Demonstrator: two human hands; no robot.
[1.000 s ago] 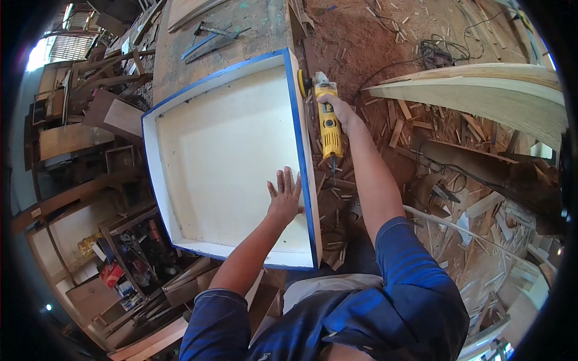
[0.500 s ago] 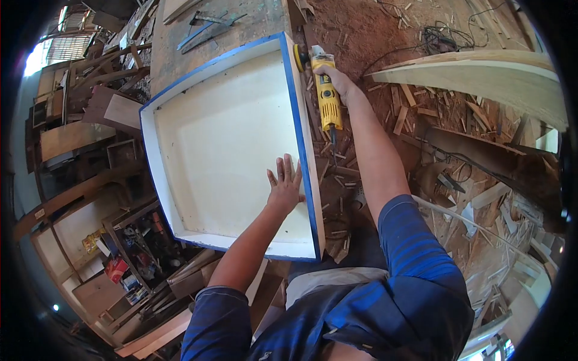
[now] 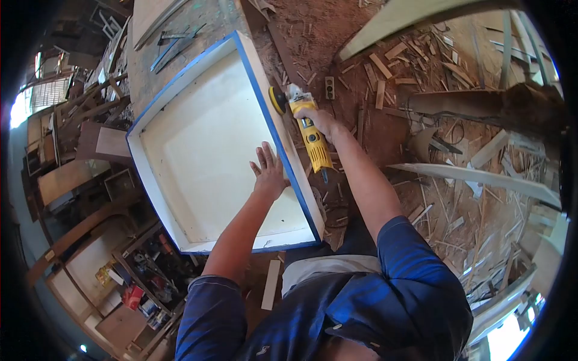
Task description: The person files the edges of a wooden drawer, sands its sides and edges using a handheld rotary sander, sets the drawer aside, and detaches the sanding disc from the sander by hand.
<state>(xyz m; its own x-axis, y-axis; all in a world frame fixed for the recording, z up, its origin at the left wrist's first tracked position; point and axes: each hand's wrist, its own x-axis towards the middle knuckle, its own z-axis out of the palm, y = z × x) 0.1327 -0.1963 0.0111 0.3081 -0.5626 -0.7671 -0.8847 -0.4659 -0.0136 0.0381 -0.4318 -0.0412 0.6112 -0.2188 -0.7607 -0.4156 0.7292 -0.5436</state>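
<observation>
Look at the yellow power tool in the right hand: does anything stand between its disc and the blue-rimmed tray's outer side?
Nothing visible stands between the disc and the outer side of the tray; whether they touch is unclear. The left hand is inside the tray, out of the way.

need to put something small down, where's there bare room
Widest: inside the blue-rimmed box, between its left wall and the left hand. Smaller: the bench, between its tools and the box. Crowded: right of the grinder, where wood offcuts litter the floor.
</observation>
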